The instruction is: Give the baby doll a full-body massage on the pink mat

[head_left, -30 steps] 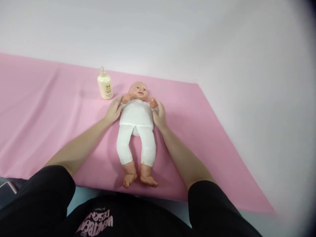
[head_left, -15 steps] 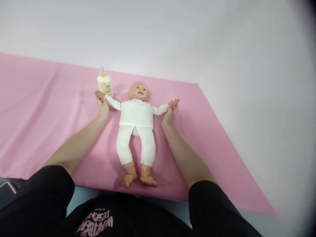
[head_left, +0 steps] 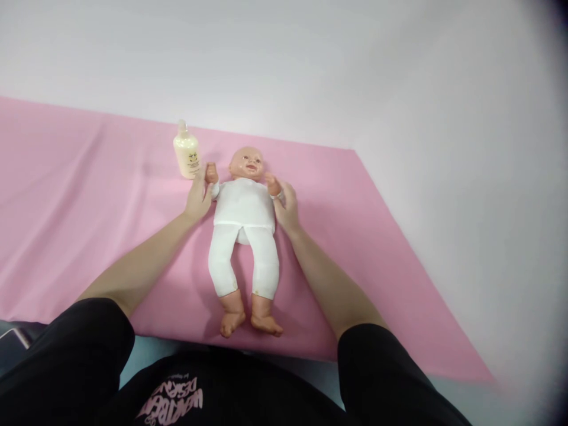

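- Doll [head_left: 245, 204]: it lies on its back on the pink sheet [head_left: 89, 195], head away from me, feet toward me, near the sheet's front edge. It wears a white top and white leggings; head, hands and feet are bare plastic.
- Left hand [head_left: 198, 198]: my grip closes around the doll's arm on that side, at the wrist, and holds it bent up beside the head. The fingers wrap the far side, so I cannot tell how tightly they press.
- Right hand [head_left: 287, 207]: same arrangement on the other side; the grip pinches the doll's forearm, with its small hand raised near the chin.
- Reason for the hold, as I judge it: taking both arms at the wrist gives control of the limbs while the body stays flat and supported by the sheet.
- Bottle [head_left: 187, 152]: a cream-coloured pump bottle stands upright just beyond my left hand, near the doll's head and apart from it; placed within easy reach.
- Sheet: it covers the tabletop under the doll, with soft creases to the left.
- My black sleeves and shirt fill the lower edge of the view.
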`<state>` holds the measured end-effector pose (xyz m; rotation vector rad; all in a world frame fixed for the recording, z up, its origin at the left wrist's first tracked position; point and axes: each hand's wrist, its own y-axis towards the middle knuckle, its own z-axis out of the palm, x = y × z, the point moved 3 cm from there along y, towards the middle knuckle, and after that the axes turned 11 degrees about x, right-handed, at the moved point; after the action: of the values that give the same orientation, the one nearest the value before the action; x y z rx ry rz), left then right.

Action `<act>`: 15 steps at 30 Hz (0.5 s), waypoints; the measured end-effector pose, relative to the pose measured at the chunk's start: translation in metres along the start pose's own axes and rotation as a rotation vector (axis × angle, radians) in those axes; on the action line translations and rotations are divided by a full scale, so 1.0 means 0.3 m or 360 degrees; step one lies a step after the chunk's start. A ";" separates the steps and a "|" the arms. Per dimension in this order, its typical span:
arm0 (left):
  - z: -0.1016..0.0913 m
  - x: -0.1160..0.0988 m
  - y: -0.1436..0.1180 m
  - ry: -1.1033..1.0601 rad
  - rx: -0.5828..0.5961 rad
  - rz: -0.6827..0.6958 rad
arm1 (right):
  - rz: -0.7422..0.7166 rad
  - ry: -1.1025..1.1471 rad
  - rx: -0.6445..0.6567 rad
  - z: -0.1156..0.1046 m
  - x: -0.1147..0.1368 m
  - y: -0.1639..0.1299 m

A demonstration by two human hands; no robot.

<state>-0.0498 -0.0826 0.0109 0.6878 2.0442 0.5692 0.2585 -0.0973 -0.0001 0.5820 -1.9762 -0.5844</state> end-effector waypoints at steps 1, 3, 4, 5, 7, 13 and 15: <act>0.004 -0.007 -0.002 0.0050 0.0053 0.0019 | -0.0035 -0.0057 0.0077 0.008 0.008 0.002; 0.015 -0.023 -0.004 0.0129 0.0168 0.0047 | -0.0063 -0.0122 0.0151 0.019 0.017 0.007; 0.020 -0.032 -0.004 0.0161 0.0226 0.0055 | -0.0059 -0.0126 0.0151 0.021 0.019 0.008; 0.024 -0.041 -0.004 0.0186 0.0275 0.0063 | -0.0052 -0.0115 0.0139 0.021 0.019 0.009; 0.027 -0.053 -0.004 0.0207 0.0314 0.0067 | -0.0034 -0.0062 0.0096 0.018 0.015 0.009; -0.007 0.001 0.000 -0.0034 -0.0138 -0.0045 | 0.0111 0.0191 -0.0198 -0.002 -0.050 -0.003; -0.019 0.050 0.005 -0.0135 -0.0303 -0.0103 | 0.0143 0.0280 -0.0314 -0.010 -0.090 0.000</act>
<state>-0.0610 -0.0724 0.0058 0.5226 1.8974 0.6756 0.2728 -0.0810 -0.0167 0.4060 -1.7463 -0.6419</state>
